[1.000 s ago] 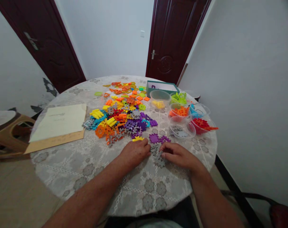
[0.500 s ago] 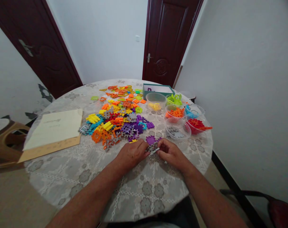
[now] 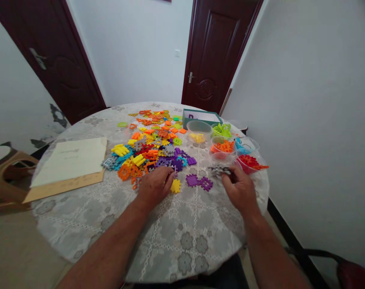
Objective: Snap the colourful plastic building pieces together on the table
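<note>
My right hand [image 3: 239,186] is closed on grey toothed building pieces [image 3: 220,170]. It holds them over the clear bowl [image 3: 223,158] nearest me on the right, hiding most of that bowl. At the near edge of a mixed heap of plastic building pieces [image 3: 152,154], my left hand [image 3: 157,184] has its fingers curled together. A light purple frame piece [image 3: 174,169] shows at those fingertips; whether they grip it is not clear. Beside that hand lies a yellow toothed square [image 3: 175,186]. Two purple toothed squares, one solid [image 3: 192,180] and one with holes [image 3: 205,184], lie between my hands.
Clear bowls hold sorted pieces: yellow [image 3: 197,137], green [image 3: 222,130], orange [image 3: 224,146], blue [image 3: 239,145] and red [image 3: 249,161]. A green-edged box [image 3: 202,116] stands behind them. On the left lies a sheet of paper [image 3: 69,160] on a brown board [image 3: 65,186].
My hands have moved apart. The right one has carried the grey pieces right to the bowl; the left one has gone left to the heap. The purple squares and yellow piece now show.
</note>
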Demonstrator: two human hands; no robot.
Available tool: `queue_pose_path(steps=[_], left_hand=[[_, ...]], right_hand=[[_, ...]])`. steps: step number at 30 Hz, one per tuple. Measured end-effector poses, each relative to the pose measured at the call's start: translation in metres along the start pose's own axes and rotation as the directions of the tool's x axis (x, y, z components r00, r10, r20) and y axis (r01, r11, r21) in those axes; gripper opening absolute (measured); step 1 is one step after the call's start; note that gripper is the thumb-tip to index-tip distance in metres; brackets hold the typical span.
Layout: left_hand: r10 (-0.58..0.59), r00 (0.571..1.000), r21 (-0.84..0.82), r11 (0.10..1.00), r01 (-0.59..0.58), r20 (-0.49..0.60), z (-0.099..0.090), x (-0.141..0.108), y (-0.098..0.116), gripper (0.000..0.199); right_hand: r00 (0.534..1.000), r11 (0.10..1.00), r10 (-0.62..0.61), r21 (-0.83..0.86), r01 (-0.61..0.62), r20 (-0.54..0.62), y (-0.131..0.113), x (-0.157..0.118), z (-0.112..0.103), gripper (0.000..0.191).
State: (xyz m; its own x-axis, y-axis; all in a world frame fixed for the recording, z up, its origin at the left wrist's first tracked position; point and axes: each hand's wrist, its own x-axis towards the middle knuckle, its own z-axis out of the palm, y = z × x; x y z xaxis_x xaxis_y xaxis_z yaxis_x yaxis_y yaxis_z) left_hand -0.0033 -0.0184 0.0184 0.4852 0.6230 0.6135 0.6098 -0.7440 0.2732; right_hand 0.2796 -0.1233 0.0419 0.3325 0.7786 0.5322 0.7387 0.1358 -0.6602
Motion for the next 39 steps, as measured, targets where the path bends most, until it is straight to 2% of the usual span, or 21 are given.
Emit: queue_pose_path(steps=[2,3,7,12,16,20,24,25,27,29,31,35,39], left_hand=[[-0.118,0.993,0.057,0.991,0.119,-0.014,-0.002,0.002,-0.006,0.019],[-0.166,0.986,0.079,0.983,0.166,-0.006,-0.002,0.003,-0.008,0.019],[-0.308,0.948,0.167,0.942,0.291,0.082,-0.004,0.004,-0.009,0.018],[-0.361,0.912,0.234,0.92,0.315,0.193,-0.001,0.002,-0.005,0.019],[-0.356,0.912,0.244,0.921,0.305,0.205,0.001,0.0,-0.005,0.023],[-0.383,0.909,0.247,0.908,0.338,0.166,0.0,0.0,-0.008,0.02],[-0.386,0.91,0.251,0.906,0.342,0.153,-0.001,0.001,-0.009,0.017],[-0.381,0.912,0.251,0.908,0.337,0.154,-0.001,0.001,-0.009,0.017],[-0.366,0.918,0.253,0.912,0.322,0.153,-0.001,0.002,-0.008,0.017],[-0.346,0.926,0.251,0.919,0.303,0.149,-0.001,0.002,-0.007,0.018],[-0.321,0.936,0.236,0.93,0.282,0.145,-0.001,0.002,-0.006,0.018],[-0.219,0.962,0.157,0.968,0.194,0.163,0.0,0.001,-0.004,0.02],[-0.096,0.98,0.086,0.993,0.082,0.174,-0.001,0.001,-0.001,0.023]], right_hand=[[0.991,0.978,-0.062,-0.205,0.036,-0.122,0.009,0.014,-0.014,0.022],[0.986,0.957,-0.1,-0.283,0.058,-0.136,0.014,0.02,-0.019,0.023],[0.981,0.895,-0.184,-0.421,0.146,-0.053,0.035,0.034,-0.025,0.024],[0.981,0.882,-0.193,-0.442,0.166,-0.016,0.048,0.038,-0.018,0.025],[0.977,0.878,-0.213,-0.436,0.197,0.014,0.046,0.04,-0.015,0.029],[0.975,0.898,-0.223,-0.39,0.202,-0.008,0.031,0.034,-0.015,0.031],[0.974,0.929,-0.221,-0.315,0.195,-0.047,0.003,0.016,-0.012,0.025],[0.974,0.936,-0.225,-0.28,0.213,-0.01,-0.005,0.009,-0.009,0.024],[0.96,0.939,-0.231,-0.224,0.262,0.156,-0.016,-0.005,0.001,0.023],[0.912,0.924,-0.193,-0.246,0.294,0.363,-0.02,-0.018,0.015,0.027],[0.865,0.887,-0.091,-0.354,0.295,0.493,-0.017,-0.029,0.029,0.035],[0.852,0.796,0.1,-0.555,0.241,0.514,-0.007,-0.037,0.047,0.044],[0.851,0.8,0.149,-0.568,0.196,0.504,-0.004,-0.034,0.045,0.045]])
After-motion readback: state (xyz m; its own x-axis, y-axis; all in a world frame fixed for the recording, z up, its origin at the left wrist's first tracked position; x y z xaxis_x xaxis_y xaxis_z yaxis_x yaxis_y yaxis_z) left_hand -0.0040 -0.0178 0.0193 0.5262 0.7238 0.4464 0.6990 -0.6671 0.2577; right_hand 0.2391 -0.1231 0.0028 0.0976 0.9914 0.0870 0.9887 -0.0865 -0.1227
